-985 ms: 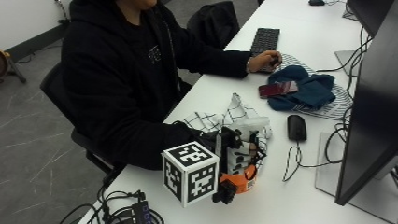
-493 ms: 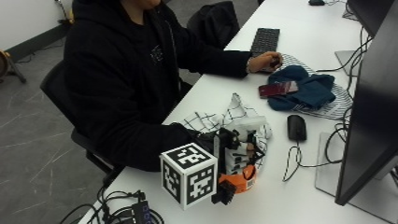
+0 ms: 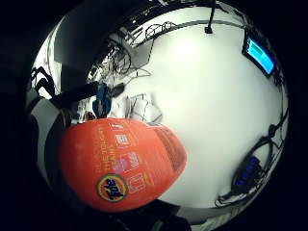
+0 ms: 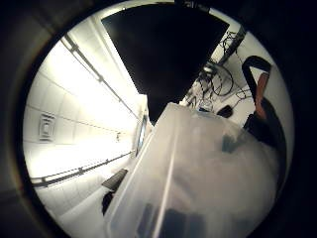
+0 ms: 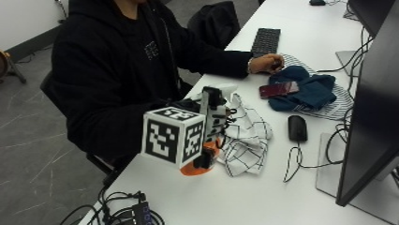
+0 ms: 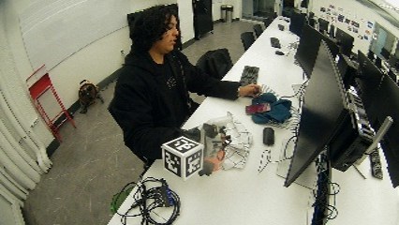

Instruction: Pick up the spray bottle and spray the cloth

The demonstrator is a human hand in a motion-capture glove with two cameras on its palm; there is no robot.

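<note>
The gloved right hand (image 5: 209, 123) is gripping the orange plastic spray bottle (image 5: 201, 165) (white trigger head up) over the white counter (image 5: 262, 197), just beside the crumpled white grid-patterned cloth (image 5: 246, 145); a black mouse (image 5: 297, 128) is lying farther right.

"Tide" logo on orange spray bottle (image 3: 120, 163); smaller label print unreadable.

The right hand (image 5: 209, 115) is largely hidden by its rig; the spray bottle (image 5: 201, 161) shows only at 6 o'clock beneath it.
</note>
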